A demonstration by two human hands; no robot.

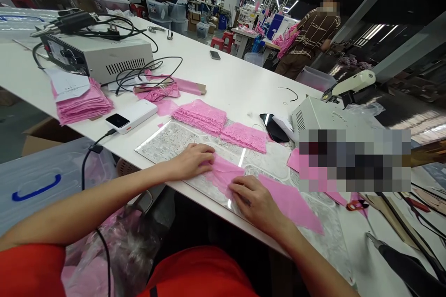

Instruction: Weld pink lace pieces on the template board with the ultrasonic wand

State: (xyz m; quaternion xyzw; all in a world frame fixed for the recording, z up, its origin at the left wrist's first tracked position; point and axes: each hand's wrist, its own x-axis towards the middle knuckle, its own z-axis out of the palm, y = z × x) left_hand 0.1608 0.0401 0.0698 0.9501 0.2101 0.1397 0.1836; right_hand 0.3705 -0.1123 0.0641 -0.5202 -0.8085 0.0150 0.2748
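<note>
My left hand point(193, 160) rests with its fingers curled on one end of a pink lace piece point(223, 171) that lies on a shiny patterned plate point(167, 141) at the near edge of the white table point(230, 79). My right hand point(252, 202) presses on the other end of the same piece with bent fingers. A flat pink fabric piece point(292, 204) lies just to the right of that hand. Two stacks of pink lace point(200, 116) point(245, 137) sit behind the plate.
A grey control box point(101, 58) with cables, a white power bank point(132, 116) and a pink stack point(81, 104) lie to the left. A white machine point(327, 116) and a black phone point(273, 125) are to the right. A person point(310, 39) stands beyond the table. Clear bins sit below left.
</note>
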